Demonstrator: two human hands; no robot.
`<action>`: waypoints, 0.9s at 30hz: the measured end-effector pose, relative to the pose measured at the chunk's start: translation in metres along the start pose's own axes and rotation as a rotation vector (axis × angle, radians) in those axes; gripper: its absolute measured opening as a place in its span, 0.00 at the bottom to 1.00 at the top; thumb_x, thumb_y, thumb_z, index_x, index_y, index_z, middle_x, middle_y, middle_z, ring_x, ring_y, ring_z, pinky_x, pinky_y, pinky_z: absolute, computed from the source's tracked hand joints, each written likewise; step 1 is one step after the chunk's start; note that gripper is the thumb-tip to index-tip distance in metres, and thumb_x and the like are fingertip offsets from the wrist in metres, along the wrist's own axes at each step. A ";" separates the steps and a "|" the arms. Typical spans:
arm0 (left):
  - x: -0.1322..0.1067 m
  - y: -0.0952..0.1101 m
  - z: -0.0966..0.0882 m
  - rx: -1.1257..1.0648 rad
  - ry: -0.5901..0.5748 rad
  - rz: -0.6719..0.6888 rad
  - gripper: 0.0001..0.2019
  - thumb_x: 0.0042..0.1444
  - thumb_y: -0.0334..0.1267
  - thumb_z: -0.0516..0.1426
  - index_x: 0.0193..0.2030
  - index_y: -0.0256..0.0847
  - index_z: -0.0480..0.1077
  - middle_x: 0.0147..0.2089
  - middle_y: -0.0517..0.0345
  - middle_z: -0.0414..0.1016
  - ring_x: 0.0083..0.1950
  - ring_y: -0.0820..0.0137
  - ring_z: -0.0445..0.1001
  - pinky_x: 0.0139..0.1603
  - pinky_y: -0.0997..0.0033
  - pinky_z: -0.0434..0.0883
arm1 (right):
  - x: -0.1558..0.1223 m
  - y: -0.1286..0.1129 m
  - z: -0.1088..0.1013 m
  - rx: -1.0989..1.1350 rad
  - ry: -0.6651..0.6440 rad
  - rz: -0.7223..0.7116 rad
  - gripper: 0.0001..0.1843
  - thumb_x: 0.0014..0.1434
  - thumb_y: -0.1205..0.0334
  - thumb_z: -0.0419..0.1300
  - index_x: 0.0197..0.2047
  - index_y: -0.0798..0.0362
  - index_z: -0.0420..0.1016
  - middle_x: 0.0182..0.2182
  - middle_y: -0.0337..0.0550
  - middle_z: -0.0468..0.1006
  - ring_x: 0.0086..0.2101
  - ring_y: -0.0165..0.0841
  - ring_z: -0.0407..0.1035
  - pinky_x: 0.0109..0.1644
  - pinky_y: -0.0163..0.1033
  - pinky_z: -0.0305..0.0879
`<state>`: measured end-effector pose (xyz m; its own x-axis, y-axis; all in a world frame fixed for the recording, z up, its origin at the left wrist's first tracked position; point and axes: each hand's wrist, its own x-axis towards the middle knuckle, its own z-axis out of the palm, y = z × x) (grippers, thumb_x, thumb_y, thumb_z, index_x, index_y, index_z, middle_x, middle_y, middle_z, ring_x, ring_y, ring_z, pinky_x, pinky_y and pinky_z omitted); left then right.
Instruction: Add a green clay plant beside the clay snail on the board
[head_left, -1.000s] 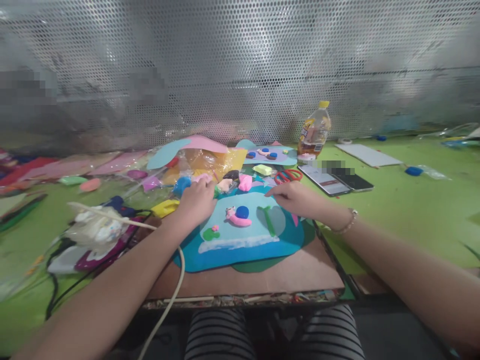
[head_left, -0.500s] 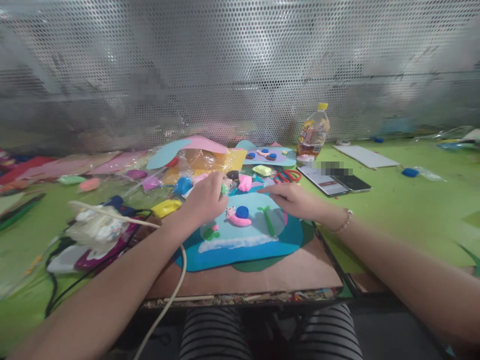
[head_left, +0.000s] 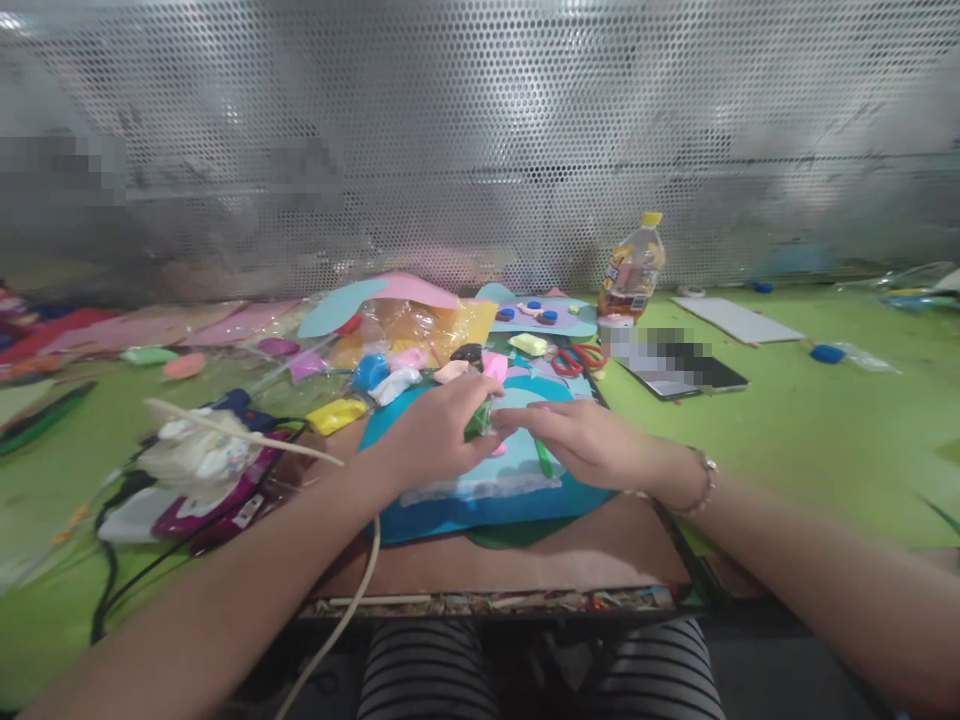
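Left hand (head_left: pixel 444 428), fingers clamped on green packet (head_left: pixel 476 425), has joined my right hand (head_left: pixel 600 445) (grip unclear) above blue sheet (head_left: pixel 465 515): two-handed access.

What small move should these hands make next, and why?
Perhaps the right hand should pinch the clear-wrapped green clay: the left hand appears to hold it above the blue cutout, and the right fingers reach close to it.

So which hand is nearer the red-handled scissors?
Right. The right hand is just in front of the red-handled scissors; the left hand is farther off, to their left.
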<state>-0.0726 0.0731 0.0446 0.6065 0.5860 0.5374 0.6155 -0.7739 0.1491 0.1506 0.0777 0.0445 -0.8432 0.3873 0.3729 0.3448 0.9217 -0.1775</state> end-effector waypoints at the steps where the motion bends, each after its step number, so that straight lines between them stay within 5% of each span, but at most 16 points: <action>1: 0.000 0.000 0.000 -0.002 -0.007 0.019 0.13 0.59 0.42 0.50 0.49 0.39 0.61 0.48 0.49 0.70 0.50 0.64 0.70 0.50 0.62 0.68 | 0.000 0.000 0.001 -0.002 -0.014 -0.006 0.24 0.62 0.72 0.42 0.61 0.55 0.55 0.40 0.49 0.73 0.32 0.31 0.66 0.34 0.35 0.60; 8: 0.004 -0.004 -0.008 0.150 -0.192 0.205 0.14 0.62 0.42 0.45 0.43 0.35 0.66 0.37 0.50 0.72 0.38 0.66 0.72 0.37 0.67 0.70 | 0.007 -0.014 0.004 -0.106 -0.152 0.031 0.23 0.59 0.74 0.41 0.57 0.57 0.58 0.29 0.43 0.72 0.22 0.27 0.55 0.24 0.33 0.47; 12: 0.004 -0.002 -0.006 0.219 -0.123 0.267 0.14 0.63 0.38 0.43 0.40 0.34 0.67 0.36 0.49 0.72 0.38 0.66 0.72 0.38 0.67 0.71 | 0.011 -0.027 0.003 -0.170 -0.196 0.101 0.19 0.58 0.73 0.43 0.52 0.59 0.62 0.20 0.37 0.66 0.18 0.27 0.43 0.22 0.35 0.38; 19: 0.000 0.001 0.001 0.277 -0.102 0.322 0.13 0.64 0.37 0.44 0.39 0.35 0.68 0.35 0.51 0.73 0.36 0.67 0.73 0.36 0.68 0.71 | 0.009 -0.021 0.001 -0.201 -0.193 0.050 0.19 0.57 0.73 0.44 0.49 0.57 0.67 0.22 0.39 0.68 0.19 0.27 0.48 0.23 0.35 0.41; 23: 0.005 -0.019 -0.004 0.238 0.068 0.099 0.14 0.63 0.44 0.48 0.45 0.37 0.67 0.42 0.50 0.74 0.45 0.64 0.73 0.43 0.65 0.71 | 0.001 -0.005 -0.015 0.026 -0.010 -0.007 0.24 0.62 0.70 0.41 0.59 0.53 0.61 0.31 0.44 0.75 0.28 0.30 0.65 0.30 0.35 0.58; 27: 0.009 -0.034 -0.006 0.262 0.159 -0.343 0.14 0.56 0.45 0.56 0.44 0.39 0.66 0.41 0.52 0.74 0.43 0.63 0.73 0.43 0.64 0.70 | -0.009 0.022 -0.023 0.146 0.378 0.218 0.20 0.65 0.63 0.41 0.54 0.51 0.67 0.44 0.47 0.74 0.42 0.35 0.69 0.44 0.40 0.64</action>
<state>-0.0908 0.1029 0.0489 0.2732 0.7379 0.6171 0.8862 -0.4426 0.1369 0.1752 0.0949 0.0584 -0.5389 0.5770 0.6137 0.4130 0.8160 -0.4045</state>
